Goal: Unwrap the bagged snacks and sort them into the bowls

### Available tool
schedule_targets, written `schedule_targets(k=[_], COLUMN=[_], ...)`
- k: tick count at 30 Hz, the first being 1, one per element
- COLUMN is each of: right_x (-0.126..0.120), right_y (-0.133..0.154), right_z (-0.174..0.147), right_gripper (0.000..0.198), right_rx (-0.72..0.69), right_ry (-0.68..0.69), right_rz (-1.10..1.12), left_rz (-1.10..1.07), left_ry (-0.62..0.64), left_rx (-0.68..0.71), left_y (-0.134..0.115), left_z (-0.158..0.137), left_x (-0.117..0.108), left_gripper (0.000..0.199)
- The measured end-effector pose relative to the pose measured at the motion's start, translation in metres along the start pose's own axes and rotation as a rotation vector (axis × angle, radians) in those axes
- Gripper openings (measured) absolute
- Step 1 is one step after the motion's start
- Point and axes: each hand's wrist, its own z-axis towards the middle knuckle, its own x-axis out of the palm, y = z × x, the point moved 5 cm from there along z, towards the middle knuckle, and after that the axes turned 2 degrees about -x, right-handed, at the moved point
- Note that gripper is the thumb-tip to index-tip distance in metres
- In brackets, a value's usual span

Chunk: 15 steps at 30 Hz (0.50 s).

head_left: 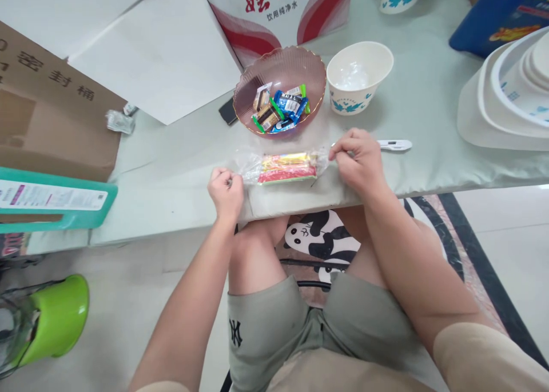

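Near the table's front edge lies a bundle of yellow and red wrapped pieces (288, 168), enclosed in clear plastic wrap (249, 164). My left hand (226, 193) is closed on the wrap's left end. The opposite end is pinched in my right hand (359, 159), so the wrap stretches between both hands. What the packets contain cannot be made out. Just behind the bundle stands a pinkish scalloped bowl (315, 75) with several blue, green and brown wrapped sweets (283, 107). Partly behind my right hand is a white utility knife (397, 145).
A paper bowl (349, 102) holding crumpled clear plastic is beside the pink bowl. White tubs (480, 106) and a blue container (493, 23) stand right. Cardboard (51, 118) and a white-red box (274, 20) border the table (171, 192). A dark phone-like object (227, 113) lies behind.
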Motion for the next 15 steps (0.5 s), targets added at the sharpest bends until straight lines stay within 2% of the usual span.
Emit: schedule_targets(k=[4,6,9,10,11,13,15], right_x=[-0.01,-0.014,-0.017,-0.015,-0.012,-0.004,0.003], right_y=[-0.008,-0.008,0.002,0.006,0.011,0.016,0.016], right_z=[0.001,0.001,0.001,0.001,0.001,0.001,0.001], right_gripper=[0.025,0.024,0.029,0.032,0.035,0.04,0.032], right_rx=[0.108,0.127,0.048,-0.001,-0.047,-0.104,-0.102], right_ry=[-0.133,-0.194,-0.209,-0.174,-0.123,-0.018,0.039], right_rz=[-0.038,-0.057,-0.067,-0.063,-0.059,-0.07,-0.115], left_rz=[0.104,0.136,0.092,0.071,0.053,0.014,-0.049], left_ry=[0.148,0.172,0.288,0.351,0.406,0.46,0.438], left_rx=[-0.145,-0.097,0.149,0.224,0.276,0.298,0.205], left_y=[0.013,0.008,-0.019,-0.029,-0.038,-0.05,-0.054], left_z=[0.001,0.004,0.009,0.009,0.009,0.011,0.015], left_x=[-0.016,-0.021,-0.015,-0.01,-0.005,0.004,0.009], left_gripper=[0.022,0.008,0.058,0.068,0.068,0.046,0.018])
